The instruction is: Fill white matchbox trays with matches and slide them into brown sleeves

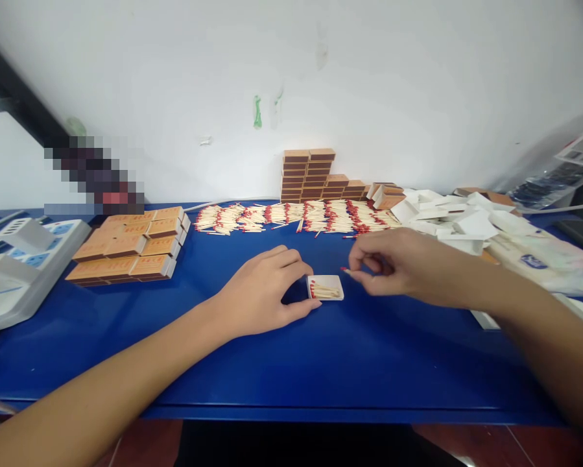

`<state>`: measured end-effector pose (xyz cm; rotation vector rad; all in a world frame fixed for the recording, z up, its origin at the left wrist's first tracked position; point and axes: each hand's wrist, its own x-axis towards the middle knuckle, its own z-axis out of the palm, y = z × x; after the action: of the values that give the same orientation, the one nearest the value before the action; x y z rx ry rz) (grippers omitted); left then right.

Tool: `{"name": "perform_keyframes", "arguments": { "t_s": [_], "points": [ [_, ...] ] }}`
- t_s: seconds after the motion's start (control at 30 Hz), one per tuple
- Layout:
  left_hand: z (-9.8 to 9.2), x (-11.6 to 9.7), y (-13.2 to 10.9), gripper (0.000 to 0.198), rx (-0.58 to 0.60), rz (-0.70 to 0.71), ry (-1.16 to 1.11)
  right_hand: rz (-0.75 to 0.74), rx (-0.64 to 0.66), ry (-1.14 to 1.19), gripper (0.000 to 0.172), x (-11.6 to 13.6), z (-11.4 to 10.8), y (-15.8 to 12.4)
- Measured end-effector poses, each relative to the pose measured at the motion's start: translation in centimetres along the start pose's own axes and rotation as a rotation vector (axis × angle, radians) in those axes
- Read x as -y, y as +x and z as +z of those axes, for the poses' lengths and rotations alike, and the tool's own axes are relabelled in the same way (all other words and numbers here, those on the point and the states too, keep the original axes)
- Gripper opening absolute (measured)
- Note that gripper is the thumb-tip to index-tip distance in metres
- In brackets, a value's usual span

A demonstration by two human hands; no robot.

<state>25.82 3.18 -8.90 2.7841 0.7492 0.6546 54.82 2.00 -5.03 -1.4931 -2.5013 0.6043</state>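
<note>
Matchbox tray (325, 287) was gripped by the left hand (262, 292); right hand (393, 263) pinched a match (345, 270) — print on boxes (135, 250) unreadable.

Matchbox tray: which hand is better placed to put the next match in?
Right, likely. The right hand pinches a red-tipped match just off the right edge of the tray, tip toward it. The left hand grips the tray's left end between thumb and fingers, so it is occupied steadying it.
</note>
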Motion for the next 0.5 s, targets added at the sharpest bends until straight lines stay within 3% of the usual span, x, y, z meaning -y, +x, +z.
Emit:
{"name": "perform_keyframes", "arguments": {
  "t_s": [0.1, 0.23, 0.37, 0.5],
  "points": [
    [0.1, -0.2, 0.1, 0.029, 0.006, 0.005, -0.001, -0.121, -0.035, 0.018, 0.008, 1.6, 1.7, 0.4],
    [0.1, -0.4, 0.2, 0.030, 0.013, 0.000, 0.000, -0.171, -0.033, -0.015, 0.008, 2.4, 2.9, 0.4],
    [0.1, -0.2, 0.2, 0.030, 0.006, 0.001, -0.008, -0.130, -0.061, -0.057, 0.024, 1.9, 1.2, -0.1],
    [0.1, 0.2, 0.0, 0.030, 0.006, -0.007, -0.011, 0.074, -0.184, -0.150, 0.040, -1.5, -1.8, -0.9]
  ]
}}
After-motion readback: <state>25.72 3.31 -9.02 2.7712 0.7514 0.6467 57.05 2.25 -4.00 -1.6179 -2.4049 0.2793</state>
